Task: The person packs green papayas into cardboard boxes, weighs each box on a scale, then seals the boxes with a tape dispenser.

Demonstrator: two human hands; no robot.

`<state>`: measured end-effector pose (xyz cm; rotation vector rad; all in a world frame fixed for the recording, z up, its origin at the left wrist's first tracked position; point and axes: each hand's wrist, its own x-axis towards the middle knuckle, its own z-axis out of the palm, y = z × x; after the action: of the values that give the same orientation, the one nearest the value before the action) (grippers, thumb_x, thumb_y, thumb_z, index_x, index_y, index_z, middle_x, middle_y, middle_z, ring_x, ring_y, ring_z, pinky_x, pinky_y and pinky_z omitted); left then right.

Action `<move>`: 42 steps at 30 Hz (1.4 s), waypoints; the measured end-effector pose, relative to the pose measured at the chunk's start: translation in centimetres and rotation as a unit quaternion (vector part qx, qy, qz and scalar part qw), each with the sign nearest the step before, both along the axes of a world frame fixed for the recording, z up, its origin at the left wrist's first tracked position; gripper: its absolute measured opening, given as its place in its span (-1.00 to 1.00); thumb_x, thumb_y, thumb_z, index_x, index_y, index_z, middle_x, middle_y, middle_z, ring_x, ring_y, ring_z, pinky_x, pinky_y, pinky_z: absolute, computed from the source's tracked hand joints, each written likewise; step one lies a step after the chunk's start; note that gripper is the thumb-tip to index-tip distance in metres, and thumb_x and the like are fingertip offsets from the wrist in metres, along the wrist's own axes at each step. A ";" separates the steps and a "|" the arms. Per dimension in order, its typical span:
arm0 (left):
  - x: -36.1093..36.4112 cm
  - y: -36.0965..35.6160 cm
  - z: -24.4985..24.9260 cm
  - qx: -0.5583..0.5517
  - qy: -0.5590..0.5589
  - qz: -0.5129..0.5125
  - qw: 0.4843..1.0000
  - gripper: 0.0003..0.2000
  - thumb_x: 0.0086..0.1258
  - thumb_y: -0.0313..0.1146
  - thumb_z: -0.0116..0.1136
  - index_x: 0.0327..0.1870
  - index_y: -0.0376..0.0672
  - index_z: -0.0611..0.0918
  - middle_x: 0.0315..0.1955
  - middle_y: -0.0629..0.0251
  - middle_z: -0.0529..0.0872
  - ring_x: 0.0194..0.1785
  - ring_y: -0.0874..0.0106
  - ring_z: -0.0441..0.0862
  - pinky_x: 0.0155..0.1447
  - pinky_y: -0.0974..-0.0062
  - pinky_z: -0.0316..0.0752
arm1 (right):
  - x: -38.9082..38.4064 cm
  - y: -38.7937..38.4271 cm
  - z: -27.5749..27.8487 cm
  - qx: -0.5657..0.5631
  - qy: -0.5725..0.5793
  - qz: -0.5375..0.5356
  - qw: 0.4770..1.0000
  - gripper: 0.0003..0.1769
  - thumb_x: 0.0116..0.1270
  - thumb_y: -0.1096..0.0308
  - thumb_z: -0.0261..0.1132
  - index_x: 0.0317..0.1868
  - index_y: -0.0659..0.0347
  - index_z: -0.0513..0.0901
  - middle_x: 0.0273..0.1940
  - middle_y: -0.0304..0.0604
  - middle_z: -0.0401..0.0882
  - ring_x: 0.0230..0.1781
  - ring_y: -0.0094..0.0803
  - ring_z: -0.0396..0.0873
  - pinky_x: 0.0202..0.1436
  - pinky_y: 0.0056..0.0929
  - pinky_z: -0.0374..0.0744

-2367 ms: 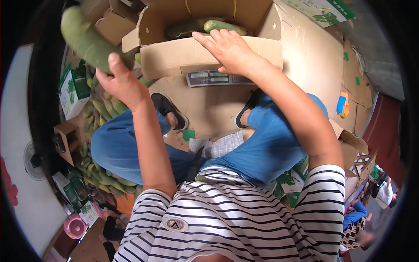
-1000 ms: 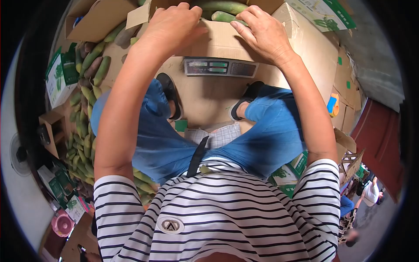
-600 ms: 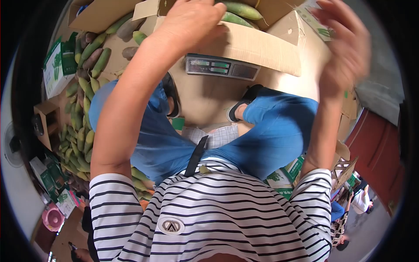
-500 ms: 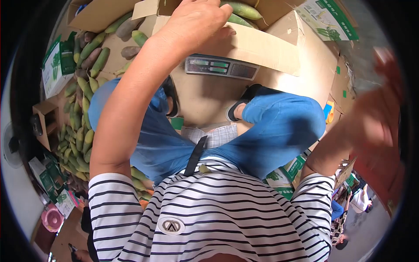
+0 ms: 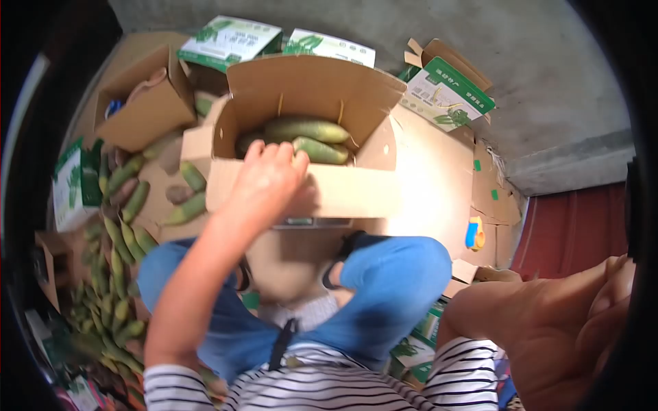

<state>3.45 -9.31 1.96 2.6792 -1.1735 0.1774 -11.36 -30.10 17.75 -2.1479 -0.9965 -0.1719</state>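
In the head view my left hand reaches over the front wall of an open cardboard box. Its fingers are bent at the box's edge, beside the green radishes inside; what they grip is hidden. My right hand is raised close to the camera at the right edge. Its fingers curl inward and are partly cut off, so anything in them is hidden. Under the box's front, a strip of a digital scale shows between my feet.
Loose radishes lie heaped on the left. Printed white and green cartons stand behind the box, and another carton is at the back right. A second open box stands at the left. A tape dispenser lies to the right.
The view has tilted up, showing the whole box and the wall behind. My right hand has come nearer the camera, lower in view. My left hand stays at the box.
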 end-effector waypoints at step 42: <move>-15.9 41.6 -35.4 0.313 0.293 0.472 0.770 -0.69 0.32 -0.40 0.02 0.10 -0.11 0.52 0.06 0.26 0.52 0.23 0.21 0.42 0.23 0.10 0.36 | 10.6 4.8 -16.3 -0.399 0.164 -0.198 0.880 -0.09 0.01 0.29 0.45 0.43 0.09 0.31 0.36 0.06 0.30 0.37 0.03 0.29 0.42 -0.11 0.29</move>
<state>-12.41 32.27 -33.46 3.1884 0.4581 -1.0011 -0.73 -25.25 1.44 -2.9805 -0.4328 0.4872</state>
